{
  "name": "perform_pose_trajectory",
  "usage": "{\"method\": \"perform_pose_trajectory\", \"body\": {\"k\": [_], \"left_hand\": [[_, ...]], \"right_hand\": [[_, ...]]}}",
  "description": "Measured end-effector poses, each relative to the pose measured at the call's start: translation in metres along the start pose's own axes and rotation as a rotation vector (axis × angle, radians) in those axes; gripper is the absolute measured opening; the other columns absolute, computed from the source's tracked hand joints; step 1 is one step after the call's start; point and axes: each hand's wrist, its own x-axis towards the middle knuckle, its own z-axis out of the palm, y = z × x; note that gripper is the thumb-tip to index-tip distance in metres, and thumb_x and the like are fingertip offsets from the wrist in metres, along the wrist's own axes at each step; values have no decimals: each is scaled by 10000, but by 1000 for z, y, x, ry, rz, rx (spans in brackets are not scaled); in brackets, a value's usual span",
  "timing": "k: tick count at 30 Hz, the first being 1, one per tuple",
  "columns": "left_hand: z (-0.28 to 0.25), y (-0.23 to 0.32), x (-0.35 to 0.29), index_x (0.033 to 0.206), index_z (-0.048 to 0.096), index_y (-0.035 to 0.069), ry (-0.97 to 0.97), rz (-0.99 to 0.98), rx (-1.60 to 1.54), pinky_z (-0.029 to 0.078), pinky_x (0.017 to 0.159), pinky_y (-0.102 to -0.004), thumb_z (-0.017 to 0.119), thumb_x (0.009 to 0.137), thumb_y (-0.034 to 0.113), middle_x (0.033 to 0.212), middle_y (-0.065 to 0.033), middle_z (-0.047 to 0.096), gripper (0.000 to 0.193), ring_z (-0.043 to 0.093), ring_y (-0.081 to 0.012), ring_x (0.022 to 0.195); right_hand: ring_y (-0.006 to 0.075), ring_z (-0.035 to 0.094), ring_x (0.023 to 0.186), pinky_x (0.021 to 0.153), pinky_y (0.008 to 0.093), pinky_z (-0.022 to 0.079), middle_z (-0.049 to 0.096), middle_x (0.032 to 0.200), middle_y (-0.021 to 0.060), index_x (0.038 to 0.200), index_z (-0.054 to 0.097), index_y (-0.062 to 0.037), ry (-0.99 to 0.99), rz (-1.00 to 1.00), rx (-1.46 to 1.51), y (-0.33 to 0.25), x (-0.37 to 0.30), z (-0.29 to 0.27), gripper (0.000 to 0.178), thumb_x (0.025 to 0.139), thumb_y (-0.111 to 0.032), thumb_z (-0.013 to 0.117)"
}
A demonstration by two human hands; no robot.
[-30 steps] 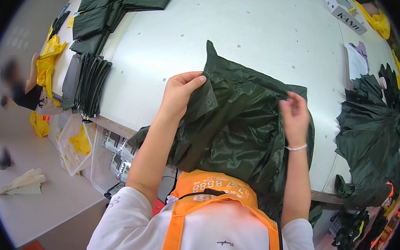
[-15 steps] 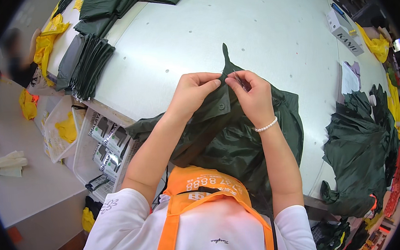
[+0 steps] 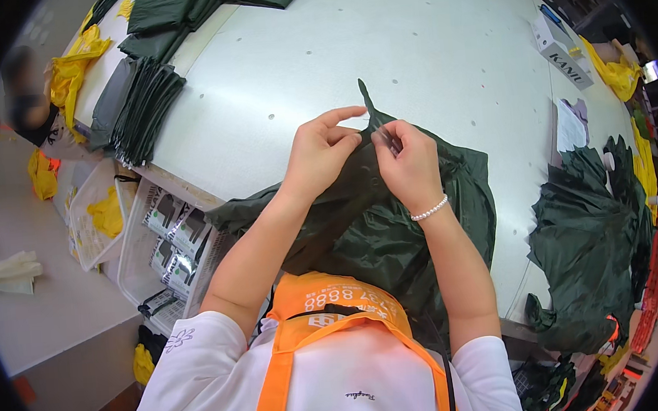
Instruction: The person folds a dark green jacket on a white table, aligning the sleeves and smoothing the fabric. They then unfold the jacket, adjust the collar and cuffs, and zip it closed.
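A dark green garment (image 3: 391,208) of thin, shiny cloth lies crumpled over the near edge of the table in front of me. Its narrow pointed end (image 3: 364,94) sticks up past my fingers. My left hand (image 3: 323,148) pinches the cloth edge between thumb and bent fingers, the index finger stretched out near the point. Close beside it, my right hand (image 3: 409,157) is closed around small, thin metal snips (image 3: 390,143), blurred and partly hidden by the fingers. The snips are right at the cloth edge.
Folded dark green garments (image 3: 143,104) are stacked at the far left. Below them stands a white basket (image 3: 137,271) with printed packets. At the right lie another green garment (image 3: 587,239), papers (image 3: 570,128) and a white box (image 3: 562,52). A person (image 3: 36,113) handles yellow cloth (image 3: 71,75) at the left.
My left index finger has lifted and straightened away from the cloth. The flap with a round button has turned out of sight, and my right hand has shifted slightly left and down.
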Motion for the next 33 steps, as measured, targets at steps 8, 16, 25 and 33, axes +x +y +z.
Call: {"method": "perform_pose_trajectory", "body": {"k": [8,16,25,33], "left_hand": [[11,-7,-10,1057,652,2,96,207,244,461,744,-234,660,787,55,853,-50,655,275,572,-90,790],[4,-12,-9,860,669,-38,4,-94,79,476,615,-247,706,762,113,751,-54,672,184,599,-96,678],[2,-13,-5,861,665,-44,14,-93,14,472,606,-238,688,755,91,739,-51,664,173,589,-83,666],[3,-14,-5,875,661,-51,24,20,210,479,636,-264,694,724,99,730,-86,663,216,605,-120,691]], "right_hand": [[10,419,556,493,193,350,510,644,-49,862,596,-29,-171,555,881,19,-6,3,135,903,-157,587],[68,497,690,645,210,423,564,775,1,992,559,19,-168,212,396,21,-4,-3,220,923,-189,569],[173,593,821,746,282,479,601,920,102,1028,548,12,-351,98,191,21,-9,-36,219,874,-129,614],[202,615,743,666,275,495,590,880,104,955,592,6,-294,-93,67,6,-2,-33,177,818,-79,664]]}}
